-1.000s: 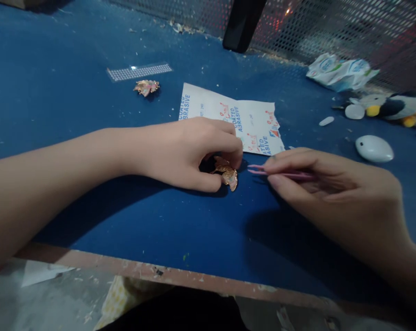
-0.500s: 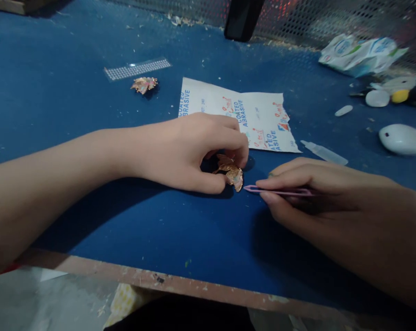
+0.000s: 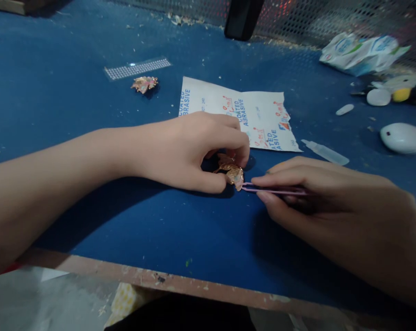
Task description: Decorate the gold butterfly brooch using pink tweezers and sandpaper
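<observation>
My left hand [image 3: 201,151] rests on the blue tabletop, thumb and fingers closed round a gold butterfly-shaped ornament [image 3: 234,174] with pinkish wings. Part of the ornament is hidden under the fingers. Between thumb and fingertips, my right hand [image 3: 335,207] pinches pink tweezers [image 3: 280,191]. Their tips meet the ornament's lower right wing edge; whether they grip anything there is too small to tell. A second, similar ornament [image 3: 145,85] lies farther back on the left, below a clear strip of small beads [image 3: 138,69].
Behind my hands lies a white sandpaper sheet [image 3: 263,115] with printed backing. A small translucent tube [image 3: 327,152], a white mouse-like object [image 3: 403,138], a plush toy [image 3: 401,87] and a wipes packet [image 3: 362,50] lie to the right. A black object [image 3: 242,20] stands by the mesh panel.
My right hand has brought the tweezers left and down to the ornament's wing edge, and their tips have drawn closer together. The view has shifted slightly; my left hand keeps its hold.
</observation>
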Tool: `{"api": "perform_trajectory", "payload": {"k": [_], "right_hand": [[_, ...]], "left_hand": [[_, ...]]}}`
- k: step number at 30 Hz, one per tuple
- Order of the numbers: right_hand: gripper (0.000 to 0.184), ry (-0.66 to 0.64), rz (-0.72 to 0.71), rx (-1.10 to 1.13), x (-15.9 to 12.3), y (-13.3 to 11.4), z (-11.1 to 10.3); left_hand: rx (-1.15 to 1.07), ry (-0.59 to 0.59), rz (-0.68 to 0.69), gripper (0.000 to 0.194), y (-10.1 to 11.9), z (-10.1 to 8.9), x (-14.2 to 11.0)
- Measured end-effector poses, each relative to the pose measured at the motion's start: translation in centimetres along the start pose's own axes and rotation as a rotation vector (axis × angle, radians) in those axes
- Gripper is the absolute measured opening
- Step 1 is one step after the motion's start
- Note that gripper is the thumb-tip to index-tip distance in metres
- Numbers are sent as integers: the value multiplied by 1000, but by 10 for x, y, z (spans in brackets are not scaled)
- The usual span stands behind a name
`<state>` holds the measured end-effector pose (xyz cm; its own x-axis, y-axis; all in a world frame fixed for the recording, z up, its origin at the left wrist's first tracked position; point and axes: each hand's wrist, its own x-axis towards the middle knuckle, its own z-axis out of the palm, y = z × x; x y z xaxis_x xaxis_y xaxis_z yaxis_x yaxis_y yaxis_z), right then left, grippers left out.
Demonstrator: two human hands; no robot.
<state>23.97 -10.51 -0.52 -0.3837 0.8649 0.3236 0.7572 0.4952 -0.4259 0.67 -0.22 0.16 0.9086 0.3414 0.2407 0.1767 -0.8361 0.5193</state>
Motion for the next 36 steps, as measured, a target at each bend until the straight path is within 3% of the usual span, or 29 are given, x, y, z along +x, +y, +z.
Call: {"api": "perform_trajectory", "payload": {"k": [36], "right_hand": [[20,-27,-64,-62,1,1,-4]], "left_hand": [[-2,-2,-7,16,-1,0,-1]]}}
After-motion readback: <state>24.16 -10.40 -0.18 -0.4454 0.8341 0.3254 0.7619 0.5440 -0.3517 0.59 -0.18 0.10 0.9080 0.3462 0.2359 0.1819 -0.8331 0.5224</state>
